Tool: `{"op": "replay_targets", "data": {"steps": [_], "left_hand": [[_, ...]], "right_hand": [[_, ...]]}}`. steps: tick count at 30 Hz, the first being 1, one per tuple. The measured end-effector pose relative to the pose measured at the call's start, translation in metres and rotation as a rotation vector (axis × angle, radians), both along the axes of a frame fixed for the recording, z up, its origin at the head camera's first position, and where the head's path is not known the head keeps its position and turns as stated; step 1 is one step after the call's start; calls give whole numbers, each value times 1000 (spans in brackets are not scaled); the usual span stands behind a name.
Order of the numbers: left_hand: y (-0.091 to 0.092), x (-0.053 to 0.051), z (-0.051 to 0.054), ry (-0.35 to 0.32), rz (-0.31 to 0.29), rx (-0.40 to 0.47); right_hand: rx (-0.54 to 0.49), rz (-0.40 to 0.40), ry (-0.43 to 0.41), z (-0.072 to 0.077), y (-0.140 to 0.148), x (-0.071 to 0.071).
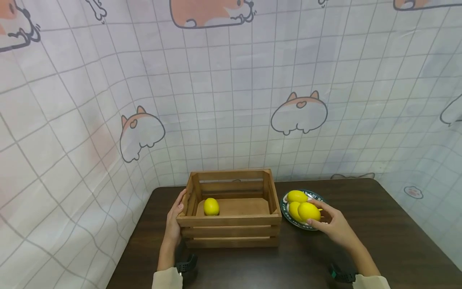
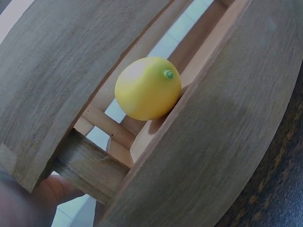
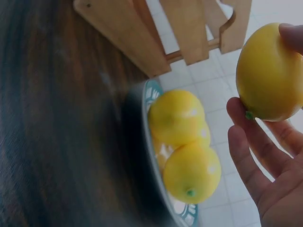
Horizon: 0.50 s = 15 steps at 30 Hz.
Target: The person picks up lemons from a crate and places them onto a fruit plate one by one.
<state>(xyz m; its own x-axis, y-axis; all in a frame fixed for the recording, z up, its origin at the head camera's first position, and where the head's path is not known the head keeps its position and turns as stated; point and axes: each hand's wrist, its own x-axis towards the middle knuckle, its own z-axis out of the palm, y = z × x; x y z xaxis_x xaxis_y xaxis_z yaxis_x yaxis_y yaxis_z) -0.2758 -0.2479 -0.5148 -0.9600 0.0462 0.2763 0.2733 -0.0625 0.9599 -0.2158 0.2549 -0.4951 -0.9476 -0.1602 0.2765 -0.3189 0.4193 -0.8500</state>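
A slatted wooden crate [image 1: 231, 231] stands on the table with one yellow lemon [image 1: 211, 207] inside, near its left end. My left hand [image 1: 174, 224] holds the crate's left side at the front corner; part of it shows past the end slat in the left wrist view. My right hand [image 1: 335, 225] pinches a lemon [image 3: 270, 73] between thumb and fingers, raised above a patterned plate [image 1: 283, 208]. On the plate lie more lemons, one at the back [image 1: 297, 196] and one [image 1: 294, 211] partly behind the held one. Another bit of yellow shows beside my fingers.
The dark wooden table [image 1: 364, 212] runs beneath everything. A white gridded cloth [image 1: 231, 120] with cartoon dogs hangs behind and at both sides. The plate sits close to the crate's right side.
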Motion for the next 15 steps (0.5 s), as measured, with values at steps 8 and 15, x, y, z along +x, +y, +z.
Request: {"op": "replay_targets", "data": {"steps": [8, 15], "left_hand": [[0, 3, -2, -16, 20, -20], [0, 2, -1, 3, 25, -9]], "right_hand": [[58, -43, 15, -14, 7, 5], [164, -113, 5, -19, 10, 6]]}}
